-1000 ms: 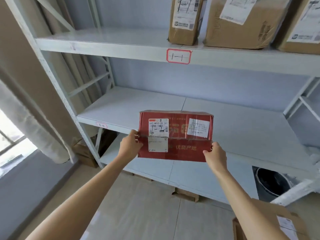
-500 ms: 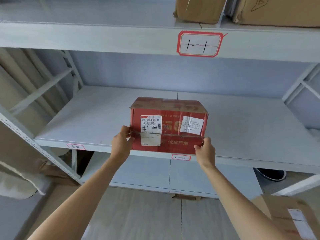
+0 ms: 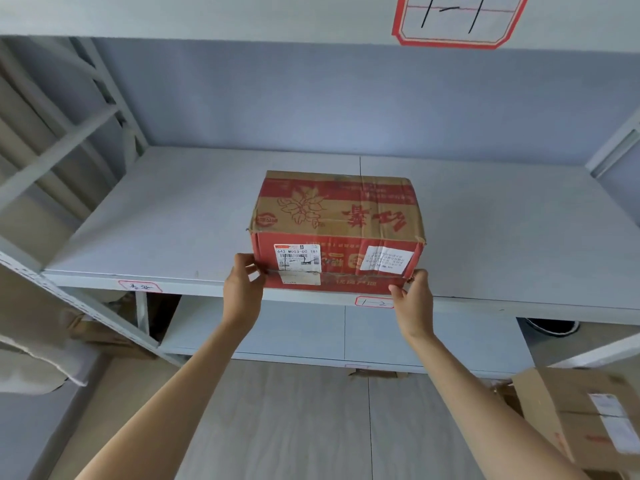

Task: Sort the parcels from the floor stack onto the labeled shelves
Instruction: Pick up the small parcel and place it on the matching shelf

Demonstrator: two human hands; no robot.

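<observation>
A red-and-tan cardboard parcel (image 3: pixel 337 230) sits on the middle shelf board (image 3: pixel 166 216), its front face flush with, or just over, the board's front edge. That face carries a white barcode label (image 3: pixel 297 259) on the left and a smaller white sticker (image 3: pixel 386 258) on the right.

The left hand (image 3: pixel 242 292) holds the parcel's lower front-left corner, thumb and fingertips pinching the corner edge with the fingers close together. The right hand (image 3: pixel 414 299) grips the lower front-right corner in the same way, thumb on the front face and the other fingers curled around the side; how far they reach along the side cannot be seen.

Directly below the parcel, on the shelf's front lip, is a red-bordered tag reading "1-2" (image 3: pixel 374 302). A second red-bordered tag (image 3: pixel 140 286) sits further left on the same lip. The upper shelf's edge bears a large tag marked "1-1" (image 3: pixel 457 19).

Bare board extends widely to the left, right and behind the parcel as far as the blue back wall (image 3: pixel 329 98). A brown carton (image 3: pixel 581 414) stands on the floor at lower right, well apart from the hands.
</observation>
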